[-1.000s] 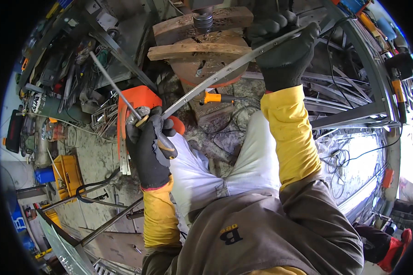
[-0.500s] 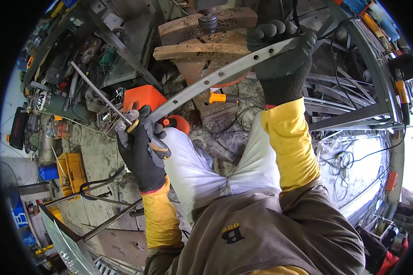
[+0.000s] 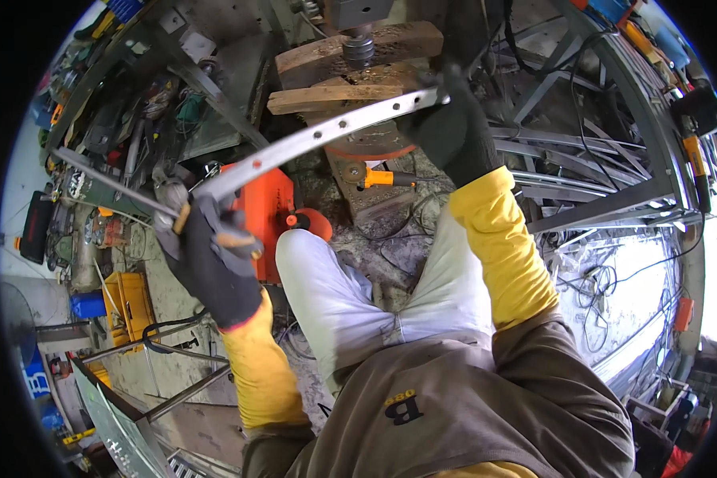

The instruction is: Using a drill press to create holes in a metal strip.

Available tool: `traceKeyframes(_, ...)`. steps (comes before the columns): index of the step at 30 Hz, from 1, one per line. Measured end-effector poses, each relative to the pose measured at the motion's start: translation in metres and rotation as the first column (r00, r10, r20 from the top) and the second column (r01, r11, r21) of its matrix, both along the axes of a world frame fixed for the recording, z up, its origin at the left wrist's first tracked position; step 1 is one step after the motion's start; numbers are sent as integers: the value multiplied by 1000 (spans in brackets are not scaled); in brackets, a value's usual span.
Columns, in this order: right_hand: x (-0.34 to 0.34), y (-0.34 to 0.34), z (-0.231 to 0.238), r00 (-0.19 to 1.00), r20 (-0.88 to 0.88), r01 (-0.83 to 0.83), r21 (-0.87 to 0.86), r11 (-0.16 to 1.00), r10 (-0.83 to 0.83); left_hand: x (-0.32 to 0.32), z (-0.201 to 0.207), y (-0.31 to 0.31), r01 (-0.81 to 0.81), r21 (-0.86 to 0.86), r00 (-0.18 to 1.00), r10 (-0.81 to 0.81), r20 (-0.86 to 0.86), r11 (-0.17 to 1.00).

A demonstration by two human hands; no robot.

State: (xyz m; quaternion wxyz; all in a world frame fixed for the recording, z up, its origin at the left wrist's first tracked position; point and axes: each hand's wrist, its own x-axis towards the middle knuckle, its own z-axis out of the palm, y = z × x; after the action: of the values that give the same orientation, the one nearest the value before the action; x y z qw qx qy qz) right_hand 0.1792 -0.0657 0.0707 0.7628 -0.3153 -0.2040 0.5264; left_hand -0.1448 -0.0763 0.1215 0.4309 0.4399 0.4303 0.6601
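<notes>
I hold a long flat metal strip (image 3: 311,142) with a row of drilled holes, running from lower left to upper right. My left hand (image 3: 207,255), in a dark glove, grips its lower left end together with a thin metal rod (image 3: 107,179) that sticks out to the left. My right hand (image 3: 450,135), also gloved, grips the strip's upper right end. That end lies beside wooden blocks (image 3: 350,72) under a drill press chuck (image 3: 358,48).
An orange tool box (image 3: 267,211) and an orange-handled clamp (image 3: 378,177) sit on the dirty floor by my knees. Welded steel frames (image 3: 589,183) stand at the right. Tools crowd a rack at the left, with a yellow crate (image 3: 127,299) below.
Both hands have shifted the strip leftward and lower across the wooden blocks. My left hand has dropped down and left, and the right hand has moved in closer to the drill press.
</notes>
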Motion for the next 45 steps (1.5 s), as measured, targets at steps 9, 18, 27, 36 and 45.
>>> traceKeyframes(9,54,-15,-52,275,930,120,-284,951,243,124,103,57,234,536,963,-117,-242,811)
traceKeyframes(18,-20,11,135,802,597,-186,201,962,31,155,153,66,476,696,829,-10,-559,538)
traceKeyframes(27,16,62,53,808,575,-146,405,903,-127,13,22,-24,371,-289,788,-464,-404,882)
traceKeyframes(36,0,67,46,836,534,-80,344,936,-125,-14,-67,-61,339,-628,471,-704,-531,700)
traceKeyframes(45,6,81,43,825,560,-114,295,949,-74,28,-80,-3,454,-260,352,-440,-826,852)
